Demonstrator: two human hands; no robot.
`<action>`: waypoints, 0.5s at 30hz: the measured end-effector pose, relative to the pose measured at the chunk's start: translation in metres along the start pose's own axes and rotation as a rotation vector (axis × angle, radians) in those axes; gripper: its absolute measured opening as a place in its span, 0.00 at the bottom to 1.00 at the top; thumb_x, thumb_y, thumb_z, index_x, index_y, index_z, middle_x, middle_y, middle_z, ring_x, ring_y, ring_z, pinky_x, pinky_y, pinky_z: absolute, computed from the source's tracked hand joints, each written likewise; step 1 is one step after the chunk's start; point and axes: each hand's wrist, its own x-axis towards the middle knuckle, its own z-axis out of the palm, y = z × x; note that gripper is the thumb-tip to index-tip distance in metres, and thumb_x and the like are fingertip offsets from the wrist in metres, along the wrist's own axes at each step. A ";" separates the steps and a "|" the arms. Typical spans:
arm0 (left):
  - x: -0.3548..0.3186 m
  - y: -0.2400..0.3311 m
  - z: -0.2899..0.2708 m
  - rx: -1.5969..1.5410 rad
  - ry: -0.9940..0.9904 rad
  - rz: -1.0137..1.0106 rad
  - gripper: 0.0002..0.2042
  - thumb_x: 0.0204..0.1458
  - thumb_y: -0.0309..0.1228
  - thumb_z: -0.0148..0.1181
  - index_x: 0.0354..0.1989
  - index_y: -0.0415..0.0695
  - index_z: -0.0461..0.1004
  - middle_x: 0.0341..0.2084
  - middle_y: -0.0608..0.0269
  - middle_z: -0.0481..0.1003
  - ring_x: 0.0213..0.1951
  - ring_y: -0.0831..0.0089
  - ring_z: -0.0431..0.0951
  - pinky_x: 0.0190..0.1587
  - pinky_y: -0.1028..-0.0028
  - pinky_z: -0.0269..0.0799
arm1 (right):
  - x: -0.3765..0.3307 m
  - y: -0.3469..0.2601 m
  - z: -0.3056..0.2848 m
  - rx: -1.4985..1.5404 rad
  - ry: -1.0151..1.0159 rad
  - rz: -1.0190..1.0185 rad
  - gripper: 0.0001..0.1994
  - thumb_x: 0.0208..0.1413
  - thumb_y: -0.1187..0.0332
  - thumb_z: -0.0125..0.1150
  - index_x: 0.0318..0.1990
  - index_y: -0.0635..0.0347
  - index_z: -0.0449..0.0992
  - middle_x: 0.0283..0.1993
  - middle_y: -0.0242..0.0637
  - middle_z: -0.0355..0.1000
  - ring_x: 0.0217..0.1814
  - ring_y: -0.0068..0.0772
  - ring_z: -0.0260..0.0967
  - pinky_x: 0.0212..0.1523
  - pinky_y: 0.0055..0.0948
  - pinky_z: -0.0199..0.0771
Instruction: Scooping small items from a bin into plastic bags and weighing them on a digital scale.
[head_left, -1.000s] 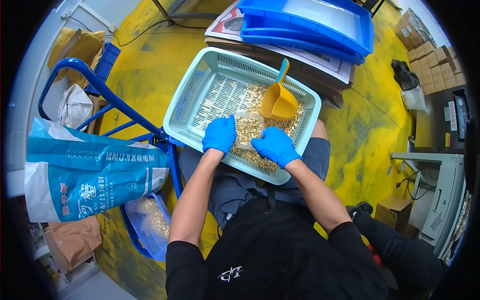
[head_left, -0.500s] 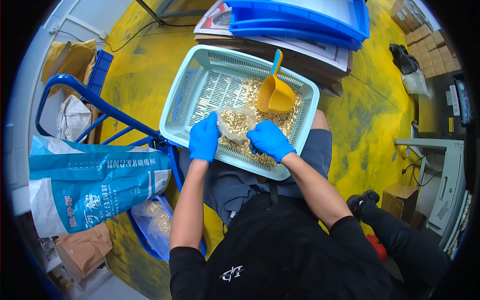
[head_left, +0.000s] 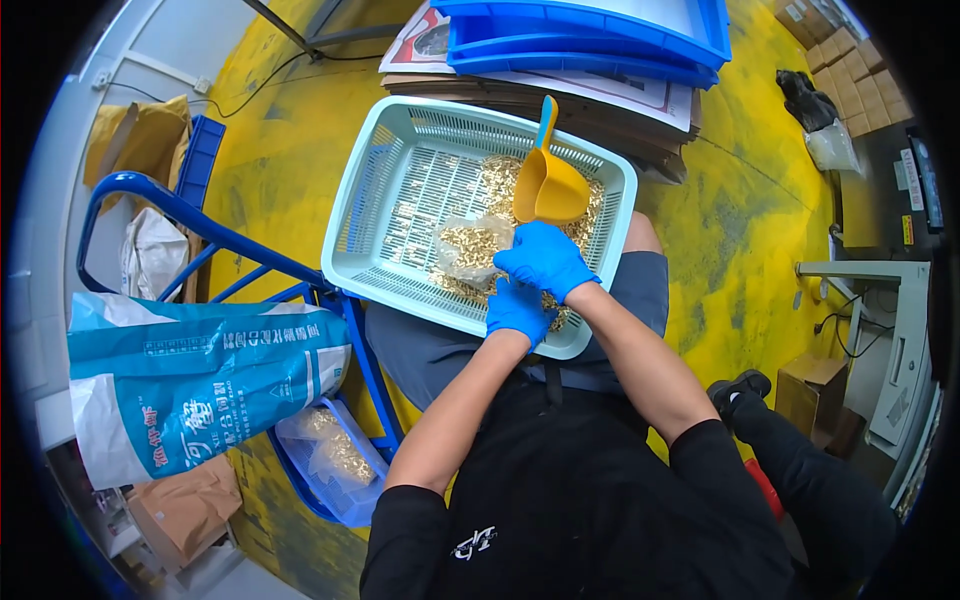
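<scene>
A pale green basket point(head_left: 346, 238) rests on the lap point(head_left: 641, 292), holding a yellow scoop point(head_left: 552, 192). The right hand point(head_left: 548, 262) and left hand point(head_left: 520, 310) are together, the right closed on a clear bag point(head_left: 467, 254); the left's grip is indeterminable. The bag lies inside the basket among small gold-coloured pieces point(head_left: 501, 180).

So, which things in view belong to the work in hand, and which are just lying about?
Seemingly in use: left hand, right hand, clear bag, gold-coloured pieces, pale green basket, yellow scoop, lilac-blue basket with filled bags.

Probably just lying about: stacked blue trays, brown cartons, black plastic bag.
</scene>
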 end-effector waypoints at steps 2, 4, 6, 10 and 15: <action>0.005 0.001 0.001 -0.057 -0.105 -0.036 0.29 0.49 0.47 0.51 0.58 0.47 0.58 0.57 0.50 0.58 0.56 0.54 0.61 0.56 0.61 0.60 | 0.002 0.001 0.002 -0.023 0.051 -0.037 0.17 0.37 0.58 0.54 0.28 0.64 0.76 0.29 0.54 0.71 0.33 0.54 0.71 0.36 0.44 0.71; 0.004 -0.001 0.003 -0.121 -0.209 -0.090 0.29 0.50 0.47 0.49 0.59 0.48 0.56 0.58 0.50 0.57 0.57 0.54 0.61 0.57 0.61 0.58 | -0.001 -0.006 0.004 -0.046 0.085 -0.085 0.17 0.38 0.59 0.54 0.32 0.63 0.75 0.28 0.53 0.71 0.33 0.53 0.71 0.35 0.45 0.71; 0.006 -0.007 0.014 -0.158 -0.078 0.116 0.27 0.54 0.45 0.43 0.61 0.49 0.53 0.60 0.51 0.54 0.60 0.55 0.55 0.62 0.62 0.49 | -0.012 -0.012 0.007 -0.084 0.174 -0.138 0.18 0.41 0.62 0.55 0.41 0.59 0.70 0.29 0.49 0.71 0.32 0.51 0.71 0.32 0.46 0.70; -0.002 -0.002 0.012 -0.099 -0.120 0.238 0.26 0.57 0.42 0.37 0.63 0.47 0.48 0.63 0.53 0.47 0.64 0.56 0.45 0.65 0.61 0.35 | -0.024 -0.015 0.016 -0.156 0.342 -0.397 0.18 0.43 0.65 0.55 0.45 0.57 0.67 0.32 0.47 0.69 0.32 0.48 0.70 0.29 0.46 0.70; 0.008 -0.008 0.026 0.027 -0.067 0.289 0.26 0.57 0.45 0.37 0.63 0.49 0.50 0.63 0.53 0.49 0.64 0.57 0.47 0.65 0.62 0.37 | -0.019 -0.012 0.009 -0.404 0.093 -0.390 0.25 0.45 0.61 0.56 0.53 0.54 0.65 0.36 0.45 0.67 0.35 0.47 0.69 0.33 0.41 0.70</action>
